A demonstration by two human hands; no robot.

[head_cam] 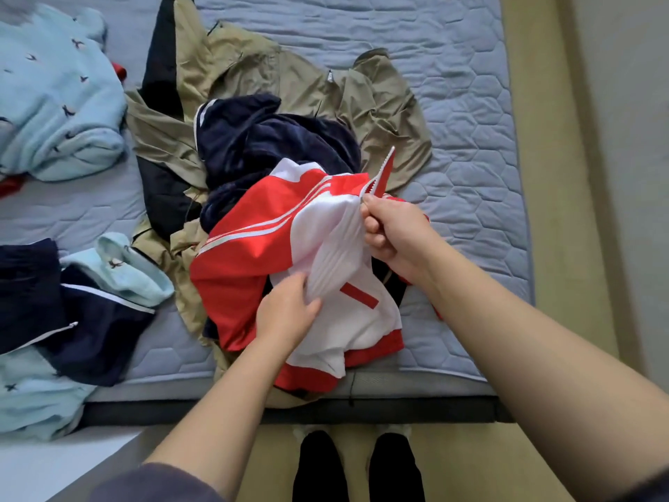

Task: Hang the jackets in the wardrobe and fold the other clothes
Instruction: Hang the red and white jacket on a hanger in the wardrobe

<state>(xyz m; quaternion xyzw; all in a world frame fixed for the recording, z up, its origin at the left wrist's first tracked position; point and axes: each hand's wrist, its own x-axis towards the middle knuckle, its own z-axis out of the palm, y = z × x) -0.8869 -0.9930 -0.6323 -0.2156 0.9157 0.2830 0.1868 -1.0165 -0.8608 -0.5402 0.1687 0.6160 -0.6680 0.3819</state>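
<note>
A red and white track jacket (253,255) lies on top of a clothes pile near the bed's front edge. My right hand (392,226) pinches its white collar edge by the zipper and lifts it. My left hand (287,313) grips the white fabric lower down. Under it sit a navy velvet garment (260,139) and a crumpled khaki jacket (300,85) with dark lining.
The grey quilted mattress (463,103) carries more clothes on the left: a light blue patterned sweater (54,103), a navy garment with white piping (83,331) and another light blue piece (32,396). My feet stand on the floor at the bed's front edge (416,411). A wall runs along the right.
</note>
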